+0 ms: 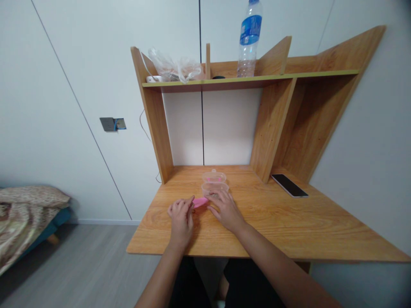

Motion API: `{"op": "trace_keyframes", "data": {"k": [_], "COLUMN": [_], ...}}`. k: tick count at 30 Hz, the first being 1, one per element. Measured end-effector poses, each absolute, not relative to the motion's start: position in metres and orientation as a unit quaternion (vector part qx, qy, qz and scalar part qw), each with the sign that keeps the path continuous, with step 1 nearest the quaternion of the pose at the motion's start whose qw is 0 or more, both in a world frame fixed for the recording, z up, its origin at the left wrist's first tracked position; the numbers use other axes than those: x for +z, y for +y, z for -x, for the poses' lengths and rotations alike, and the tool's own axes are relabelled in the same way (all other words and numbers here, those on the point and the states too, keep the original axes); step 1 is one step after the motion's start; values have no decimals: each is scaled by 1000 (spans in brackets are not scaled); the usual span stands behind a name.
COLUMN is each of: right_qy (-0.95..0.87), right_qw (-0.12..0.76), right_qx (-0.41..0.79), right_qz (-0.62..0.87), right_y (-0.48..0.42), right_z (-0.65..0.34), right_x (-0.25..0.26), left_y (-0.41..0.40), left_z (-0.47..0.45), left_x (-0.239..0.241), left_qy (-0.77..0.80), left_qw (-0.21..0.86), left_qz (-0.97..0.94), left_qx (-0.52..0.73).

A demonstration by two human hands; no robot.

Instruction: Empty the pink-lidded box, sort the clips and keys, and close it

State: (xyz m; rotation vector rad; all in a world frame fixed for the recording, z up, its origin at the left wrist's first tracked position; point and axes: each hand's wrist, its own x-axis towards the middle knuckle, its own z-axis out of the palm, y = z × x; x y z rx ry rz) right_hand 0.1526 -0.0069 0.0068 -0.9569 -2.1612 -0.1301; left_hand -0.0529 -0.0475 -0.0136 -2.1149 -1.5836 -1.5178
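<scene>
A small pink object lies on the wooden desk between my two hands. My left hand has its fingers curled, and its fingertips pinch the left end of the pink object. My right hand rests on the desk with curled fingers touching the pink object's right end. Just behind my right hand stands a small clear plastic container, and its clear lid with pink clips lies behind that.
A black phone lies on the desk at the right, by the hutch divider. On the upper shelf stand a water bottle, a crumpled plastic bag and a white charger. A bed is at the left.
</scene>
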Motion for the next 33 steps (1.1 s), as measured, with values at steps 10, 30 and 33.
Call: {"op": "trace_keyframes", "data": {"k": [10,30,33], "right_qy": [-859,-711,-713], "right_qw": [382,571,563], "right_qx": [-35,-77,-72], "right_qz": [339,404,412], "right_y": [-2,26,31], "right_z": [-155,-172,-171], "right_x": [1,-9,-11], "left_y": [-47,-42,-41], "left_z": [48,52,54], "left_x": [-10,-16,-18], "left_qy": [-445,-540,-555], "left_qw": [-78,-86,-84], "left_qz": [710,638,628], "left_qx": [-540,-542,-539]}}
